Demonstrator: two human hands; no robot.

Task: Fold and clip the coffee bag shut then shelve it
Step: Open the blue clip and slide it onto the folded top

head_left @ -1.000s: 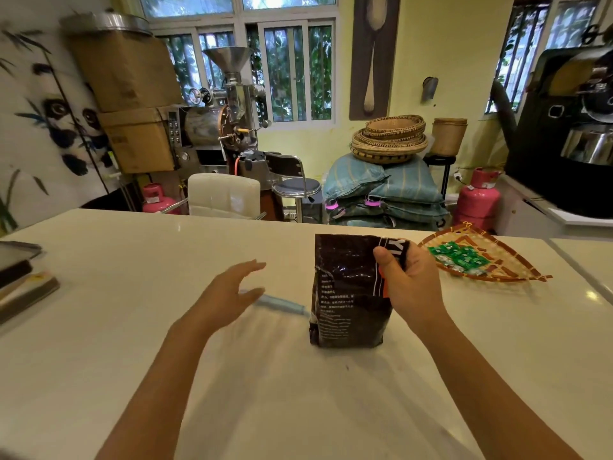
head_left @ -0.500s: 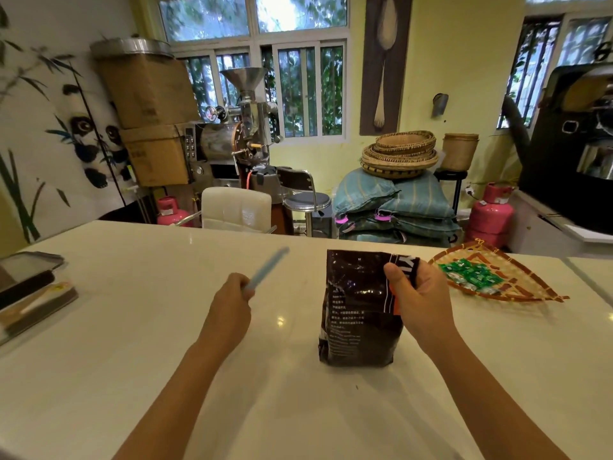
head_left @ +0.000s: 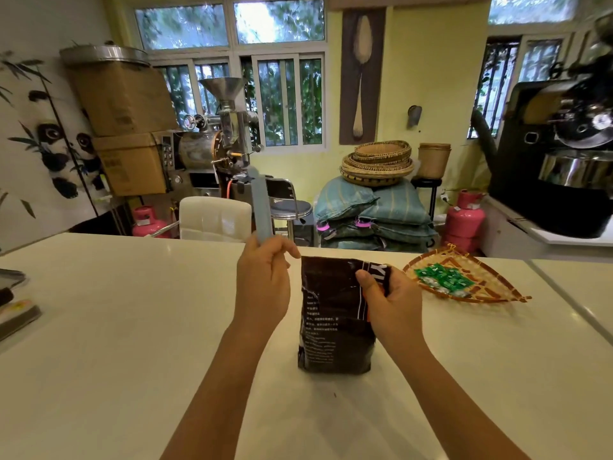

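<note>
A dark brown coffee bag [head_left: 331,320] with white print stands upright on the white counter [head_left: 132,327], its top folded over. My right hand [head_left: 391,303] grips the bag's upper right corner, thumb pressed on the fold. My left hand [head_left: 265,280] is just left of the bag's top and holds a long light-blue clip [head_left: 260,204] by its lower end, so the clip points straight up. The clip is apart from the bag.
A woven bamboo tray [head_left: 481,287] with green packets lies on the counter to the right of the bag. Flat dark items [head_left: 13,310] sit at the counter's left edge. Beyond the counter stand a white chair, a coffee roaster, gas cylinders and sacks.
My left hand picked the blue clip up off the counter, raised it and moved it right toward the bag's top. My right hand kept its hold on the bag.
</note>
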